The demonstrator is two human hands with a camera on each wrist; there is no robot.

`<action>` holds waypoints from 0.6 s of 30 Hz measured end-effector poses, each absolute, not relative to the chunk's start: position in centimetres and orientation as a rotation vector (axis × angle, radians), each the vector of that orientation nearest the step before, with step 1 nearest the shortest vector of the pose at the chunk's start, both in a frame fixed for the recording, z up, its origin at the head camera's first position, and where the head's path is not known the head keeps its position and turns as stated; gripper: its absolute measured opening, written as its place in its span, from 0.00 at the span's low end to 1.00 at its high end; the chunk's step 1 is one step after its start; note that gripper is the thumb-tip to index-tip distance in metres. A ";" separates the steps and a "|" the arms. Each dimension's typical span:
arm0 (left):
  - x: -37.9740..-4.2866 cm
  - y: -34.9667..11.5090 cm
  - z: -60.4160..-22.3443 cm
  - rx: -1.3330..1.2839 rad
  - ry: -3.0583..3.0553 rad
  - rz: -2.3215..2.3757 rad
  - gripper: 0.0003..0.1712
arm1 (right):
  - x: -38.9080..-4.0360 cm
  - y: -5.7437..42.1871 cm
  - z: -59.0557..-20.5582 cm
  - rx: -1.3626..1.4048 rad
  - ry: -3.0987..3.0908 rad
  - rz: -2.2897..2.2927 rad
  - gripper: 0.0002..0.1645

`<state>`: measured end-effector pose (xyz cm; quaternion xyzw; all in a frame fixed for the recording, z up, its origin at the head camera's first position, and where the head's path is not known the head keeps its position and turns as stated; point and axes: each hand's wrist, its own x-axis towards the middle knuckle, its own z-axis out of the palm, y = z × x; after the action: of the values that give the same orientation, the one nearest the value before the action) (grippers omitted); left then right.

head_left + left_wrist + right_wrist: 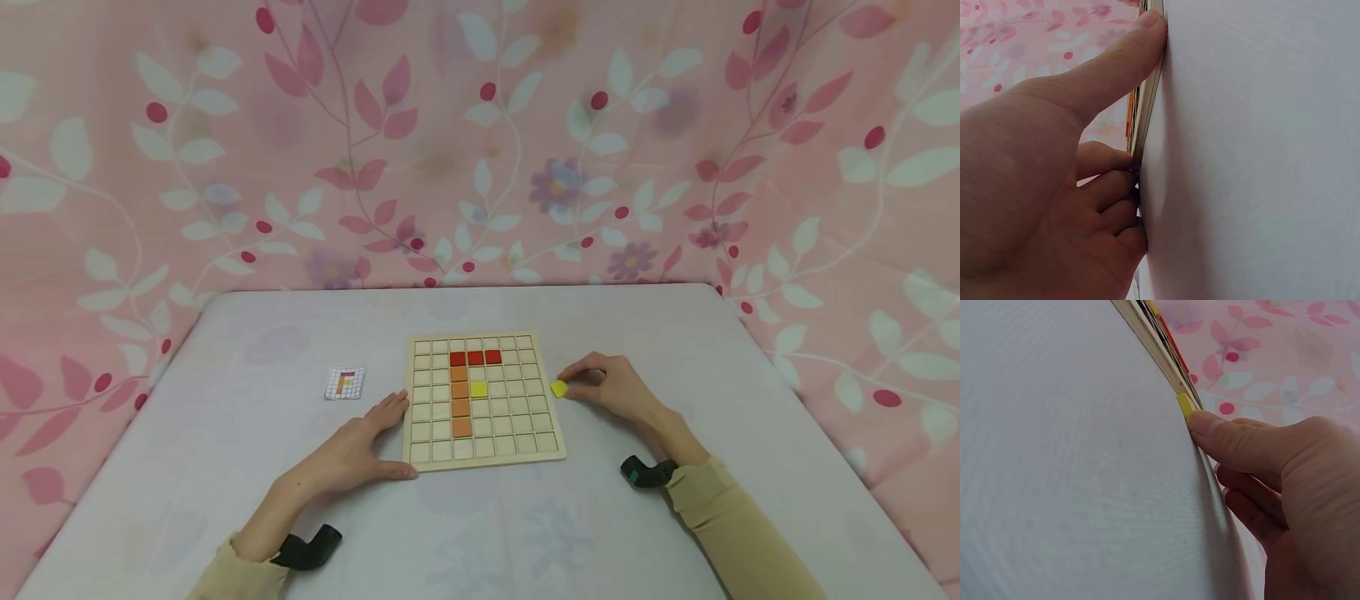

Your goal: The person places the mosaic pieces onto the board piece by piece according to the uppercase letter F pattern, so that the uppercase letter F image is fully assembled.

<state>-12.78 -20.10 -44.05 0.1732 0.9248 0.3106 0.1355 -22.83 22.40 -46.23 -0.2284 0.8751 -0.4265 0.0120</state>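
Observation:
In the head view a square wooden grid board [513,423] lies on the table. Its sunken cells hold three red tiles [476,357] in a row, a column of several orange tiles [461,407] below the leftmost red one, and one yellow tile [479,389] beside that column. My left hand [352,450] rests against the board's left side, fingers extended along the edge and thumb at the near left corner. Just off the board's right edge, my right hand [618,387] pinches another yellow tile [558,389] between thumb and fingertips; the right wrist view shows this tile [1184,404] edge-on.
A small printed card [345,383] with a colored grid pattern lies left of the board. White cloth covers the table [600,533], and a pink floral curtain [480,150] hangs behind it. Each wrist carries a black device, such as the right one [647,472].

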 end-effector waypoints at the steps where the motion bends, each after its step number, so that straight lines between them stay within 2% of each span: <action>1: -12.8 -20.1 -44.1 0.500 2.680 0.899 0.63 | -22.8 22.4 -46.2 -0.707 2.725 -1.337 0.16; 18: -12.8 -20.1 -44.1 0.487 2.676 0.898 0.63 | -22.4 21.9 -45.7 -0.704 2.755 -1.355 0.13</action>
<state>-12.84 -20.08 -44.10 0.1683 0.9253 0.3106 0.1381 -22.44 21.92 -45.70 -0.2235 0.8746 -0.4303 -0.0043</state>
